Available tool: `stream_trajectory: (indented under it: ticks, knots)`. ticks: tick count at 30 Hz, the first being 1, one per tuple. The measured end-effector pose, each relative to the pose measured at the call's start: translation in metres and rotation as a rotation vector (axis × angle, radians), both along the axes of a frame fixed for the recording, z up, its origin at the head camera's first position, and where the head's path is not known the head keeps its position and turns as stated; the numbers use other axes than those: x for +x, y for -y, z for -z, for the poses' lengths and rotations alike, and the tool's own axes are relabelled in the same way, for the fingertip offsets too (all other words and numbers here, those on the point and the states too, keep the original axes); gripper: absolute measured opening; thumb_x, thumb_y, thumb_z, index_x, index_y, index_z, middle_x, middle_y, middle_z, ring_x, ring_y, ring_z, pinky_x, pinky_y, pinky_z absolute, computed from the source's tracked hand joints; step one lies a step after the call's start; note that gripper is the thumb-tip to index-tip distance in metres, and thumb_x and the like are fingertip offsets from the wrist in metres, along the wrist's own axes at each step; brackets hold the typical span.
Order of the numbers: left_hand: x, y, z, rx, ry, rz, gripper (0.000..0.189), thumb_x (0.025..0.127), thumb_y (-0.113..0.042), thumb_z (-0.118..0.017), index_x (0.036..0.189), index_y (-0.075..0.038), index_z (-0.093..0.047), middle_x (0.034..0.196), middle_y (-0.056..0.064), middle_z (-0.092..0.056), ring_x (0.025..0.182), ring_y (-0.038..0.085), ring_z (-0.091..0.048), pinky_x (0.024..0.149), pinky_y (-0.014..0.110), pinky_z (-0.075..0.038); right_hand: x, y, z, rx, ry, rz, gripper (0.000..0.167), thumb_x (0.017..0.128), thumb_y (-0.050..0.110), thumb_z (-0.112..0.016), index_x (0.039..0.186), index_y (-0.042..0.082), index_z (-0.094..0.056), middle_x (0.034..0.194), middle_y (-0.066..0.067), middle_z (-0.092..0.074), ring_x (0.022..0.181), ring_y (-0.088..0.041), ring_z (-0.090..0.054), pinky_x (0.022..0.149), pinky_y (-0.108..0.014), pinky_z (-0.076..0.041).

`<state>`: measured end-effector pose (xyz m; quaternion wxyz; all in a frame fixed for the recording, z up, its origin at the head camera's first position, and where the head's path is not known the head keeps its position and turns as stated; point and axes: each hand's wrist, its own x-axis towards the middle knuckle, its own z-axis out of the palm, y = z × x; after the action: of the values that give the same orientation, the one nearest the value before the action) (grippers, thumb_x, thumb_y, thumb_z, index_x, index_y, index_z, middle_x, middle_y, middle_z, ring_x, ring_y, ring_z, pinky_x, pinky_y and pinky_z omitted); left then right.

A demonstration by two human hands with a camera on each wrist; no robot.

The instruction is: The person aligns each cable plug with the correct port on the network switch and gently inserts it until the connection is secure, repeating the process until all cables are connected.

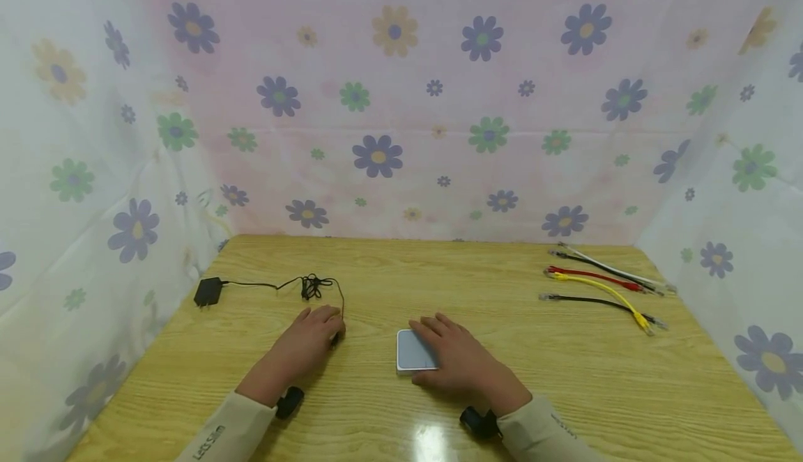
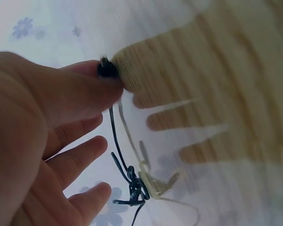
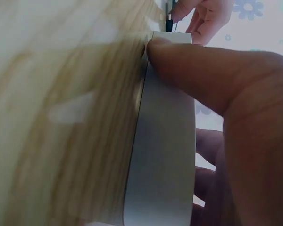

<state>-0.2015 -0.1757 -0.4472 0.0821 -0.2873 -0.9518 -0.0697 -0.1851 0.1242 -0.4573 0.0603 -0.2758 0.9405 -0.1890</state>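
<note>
My left hand (image 1: pixel 305 340) pinches a small black barrel plug (image 2: pixel 107 70) between thumb and forefinger, the other fingers spread loosely. From the plug a thin black cord (image 2: pixel 114 129) runs through a tied bundle to a black power adapter (image 1: pixel 208 292) at the table's left. To the right of that hand, a flat white box (image 1: pixel 414 352) with a grey top lies on the table. My right hand (image 1: pixel 461 356) grips the box from its right side, thumb along the near edge (image 3: pixel 165 141) and fingers on the far side. Its right part is hidden under the hand.
Several short network cables lie at the back right of the wooden table (image 1: pixel 401 274): a white one, black ones, a red cable (image 1: pixel 596 277) and a yellow cable (image 1: pixel 602 288). Flowered cloth (image 1: pixel 433 120) hangs behind the table and on both sides.
</note>
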Motion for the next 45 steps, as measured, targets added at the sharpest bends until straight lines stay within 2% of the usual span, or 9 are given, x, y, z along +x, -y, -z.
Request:
stream_trajectory:
  ticks: [3, 10, 17, 23, 30, 33, 36, 39, 45]
  knots:
    - [-0.003, 0.001, 0.001, 0.01, -0.005, 0.011, 0.018, 0.085, -0.002, -0.07, 0.091, -0.018, -0.066, 0.118, 0.006, -0.061, 0.117, 0.029, -0.056, 0.099, 0.06, -0.04, -0.001, 0.0, 0.001, -0.016, 0.002, -0.002, 0.084, 0.083, 0.051, -0.07, 0.152, 0.02, -0.035, 0.149, -0.006, -0.042, 0.14, -0.033, -0.036, 0.105, -0.051, -0.037]
    - [-0.004, 0.0, 0.0, 0.059, 0.041, 0.035, 0.013, 0.086, -0.009, -0.072, 0.09, -0.019, -0.066, 0.116, 0.006, -0.062, 0.113, 0.027, -0.058, 0.1, 0.061, -0.039, -0.004, -0.001, 0.006, -0.104, 0.04, 0.038, 0.082, 0.078, 0.049, -0.076, 0.147, 0.019, -0.043, 0.137, -0.003, -0.048, 0.111, -0.019, -0.05, 0.085, -0.037, -0.048]
    - [-0.003, -0.009, -0.001, 0.095, 0.09, 0.047, 0.007, 0.089, -0.013, -0.069, 0.093, -0.018, -0.066, 0.101, -0.002, -0.063, 0.102, 0.02, -0.061, 0.104, 0.057, -0.037, -0.003, -0.002, 0.006, -0.196, 0.098, 0.076, 0.081, 0.076, 0.044, -0.08, 0.145, 0.018, -0.046, 0.138, -0.006, -0.047, 0.112, -0.022, -0.05, 0.085, -0.04, -0.047]
    - [-0.005, -0.019, 0.004, 0.129, 0.12, 0.029, 0.003, 0.091, -0.019, -0.067, 0.092, -0.02, -0.064, 0.091, -0.006, -0.065, 0.091, 0.015, -0.061, 0.105, 0.052, -0.037, -0.004, -0.003, 0.009, -0.24, 0.129, 0.093, 0.083, 0.077, 0.048, -0.079, 0.147, 0.019, -0.043, 0.139, -0.007, -0.047, 0.112, -0.024, -0.051, 0.083, -0.041, -0.048]
    - [-0.003, -0.028, 0.002, 0.158, 0.16, -0.002, 0.004, 0.093, -0.022, -0.065, 0.095, -0.019, -0.065, 0.092, -0.006, -0.063, 0.095, 0.017, -0.061, 0.111, 0.055, -0.03, -0.004, -0.005, 0.01, -0.287, 0.158, 0.119, 0.084, 0.077, 0.051, -0.077, 0.148, 0.023, -0.042, 0.138, -0.004, -0.047, 0.112, -0.024, -0.052, 0.083, -0.042, -0.048]
    - [-0.003, -0.03, 0.001, 0.16, 0.153, 0.007, 0.005, 0.093, -0.023, -0.065, 0.095, -0.018, -0.065, 0.091, -0.006, -0.064, 0.091, 0.016, -0.061, 0.104, 0.049, -0.038, -0.003, -0.005, 0.009, -0.299, 0.157, 0.124, 0.083, 0.077, 0.051, -0.077, 0.147, 0.024, -0.042, 0.138, -0.003, -0.047, 0.112, -0.023, -0.052, 0.083, -0.042, -0.047]
    - [-0.003, -0.031, 0.001, 0.163, 0.158, 0.022, 0.006, 0.093, -0.024, -0.065, 0.096, -0.019, -0.066, 0.089, -0.007, -0.064, 0.082, 0.01, -0.059, 0.088, 0.037, -0.047, -0.003, -0.005, 0.008, -0.303, 0.16, 0.132, 0.083, 0.077, 0.052, -0.076, 0.148, 0.025, -0.041, 0.138, -0.002, -0.047, 0.111, -0.023, -0.052, 0.084, -0.041, -0.047]
    - [-0.003, -0.034, 0.0, 0.181, 0.191, 0.028, 0.007, 0.094, -0.024, -0.064, 0.097, -0.019, -0.067, 0.088, -0.007, -0.064, 0.078, 0.006, -0.057, 0.073, 0.031, -0.048, -0.002, -0.005, 0.008, -0.313, 0.166, 0.141, 0.084, 0.077, 0.052, -0.076, 0.148, 0.026, -0.041, 0.14, -0.002, -0.046, 0.112, -0.023, -0.051, 0.084, -0.042, -0.046]
    - [0.0, -0.039, 0.0, 0.209, 0.293, 0.008, 0.009, 0.096, -0.025, -0.06, 0.099, -0.019, -0.067, 0.091, -0.009, -0.062, 0.079, 0.004, -0.054, 0.072, 0.03, -0.048, -0.001, -0.005, 0.01, -0.306, 0.162, 0.156, 0.083, 0.077, 0.053, -0.076, 0.148, 0.027, -0.041, 0.14, -0.001, -0.046, 0.114, -0.023, -0.051, 0.086, -0.043, -0.045]
